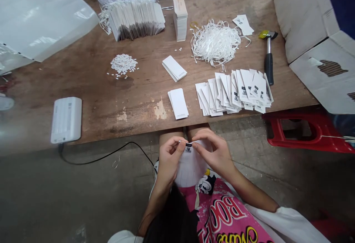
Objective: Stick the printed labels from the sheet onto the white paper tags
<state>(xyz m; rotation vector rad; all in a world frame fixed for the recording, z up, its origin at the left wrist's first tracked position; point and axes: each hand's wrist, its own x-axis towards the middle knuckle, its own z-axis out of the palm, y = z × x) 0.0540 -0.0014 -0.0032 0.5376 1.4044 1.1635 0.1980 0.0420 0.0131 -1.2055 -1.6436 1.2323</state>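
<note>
The left hand (168, 160) and right hand (213, 153) each keep a closed fingertip grip on a white hang tag (188, 147), held above the lap just short of the wooden bench (133, 113). At twelve o'clock lies a white card stack (178, 103); fanned tags (234, 91) spread at one o'clock.

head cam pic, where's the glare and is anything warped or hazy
In the head view, the plastic sheet shows bright glare, the wooden table bows along its front edge from wide-angle distortion, and the floor looks hazy at the lower left.
</note>
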